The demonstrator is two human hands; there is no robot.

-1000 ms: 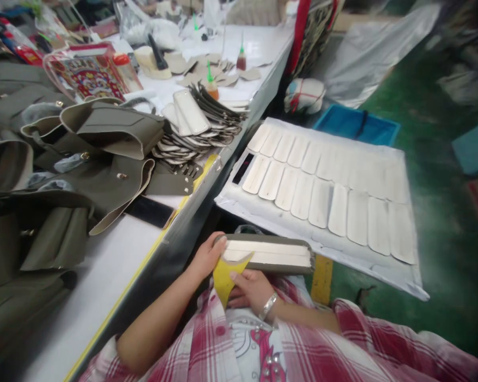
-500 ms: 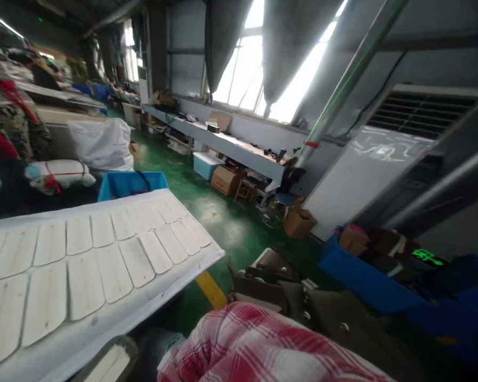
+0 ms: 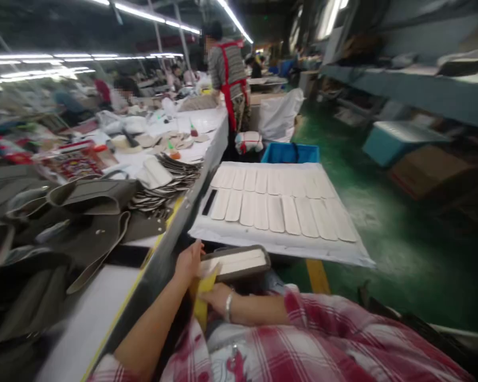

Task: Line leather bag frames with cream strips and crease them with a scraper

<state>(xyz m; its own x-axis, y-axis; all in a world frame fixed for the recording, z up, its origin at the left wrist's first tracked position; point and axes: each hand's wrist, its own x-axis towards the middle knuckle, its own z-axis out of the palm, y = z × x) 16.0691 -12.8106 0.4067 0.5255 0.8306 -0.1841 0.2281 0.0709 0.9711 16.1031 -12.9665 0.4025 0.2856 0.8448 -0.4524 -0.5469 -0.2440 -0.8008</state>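
Note:
On my lap lies a dark grey rounded piece [image 3: 265, 258] with a pale, off-white inside, tilted slightly. My left hand [image 3: 188, 262] is closed at its left end, fingers bent over the edge. My right hand [image 3: 218, 297] is closed on a yellow strip [image 3: 209, 282], which reaches up to the grey piece's near left side. What kind of strip it is, I cannot make out. Just beyond, a white-covered board [image 3: 239, 233] carries two rows of pale rounded panels [image 3: 276, 212].
The left table [image 3: 83, 313] bears grey bags [image 3: 91, 193], a stack of flat pieces [image 3: 163, 180] and small bottles [image 3: 174, 153]. A blue crate [image 3: 290, 153] stands behind the board. A person in red straps [image 3: 233, 74] stands farther back. Boxes [image 3: 398, 140] sit at right.
My view has swung left from the window side to the work table. Both my hands, the yellow strip and the bags on the left table have come into sight.

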